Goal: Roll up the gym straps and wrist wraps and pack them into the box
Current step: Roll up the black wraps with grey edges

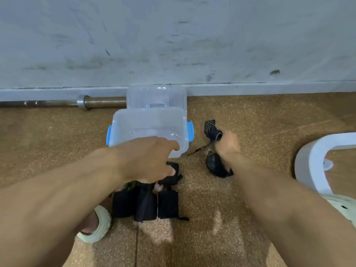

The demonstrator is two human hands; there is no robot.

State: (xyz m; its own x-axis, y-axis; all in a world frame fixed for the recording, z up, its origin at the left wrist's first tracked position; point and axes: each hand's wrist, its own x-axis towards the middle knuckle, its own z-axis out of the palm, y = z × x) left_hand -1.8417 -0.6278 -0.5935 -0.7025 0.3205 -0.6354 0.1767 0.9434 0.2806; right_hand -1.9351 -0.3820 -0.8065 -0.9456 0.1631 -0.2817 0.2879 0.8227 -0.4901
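Head view: clear plastic box point(148, 130) w/ blue side latches sits open on the floor point(250, 120), looks empty, its lid point(156, 97) propped just behind it by the wall.

Right hand point(227, 143), right of the box, has its fingers curled round a black striped wrist wrap point(212, 132). One end sticks up above the fist, the other lies on the floor nearer the person, thin cord trailing toward the box.

Left hand point(148, 158) is at the box's near edge above a pile of black gym straps point(146, 203). Fingers are curled, thumb touching black fabric; whether it actually pinches, can't tell.

Handling, prob: all light, floppy fabric, no breakage risk. It'll unroll if let go, so start rolling from one end, keep it tight, hold the roll across its middle.

Around: barbell point(63, 102) left of the box by the wall, white stool point(312, 162) far right of it, pale sandals near the straps. Nothing blocks the box mouth.
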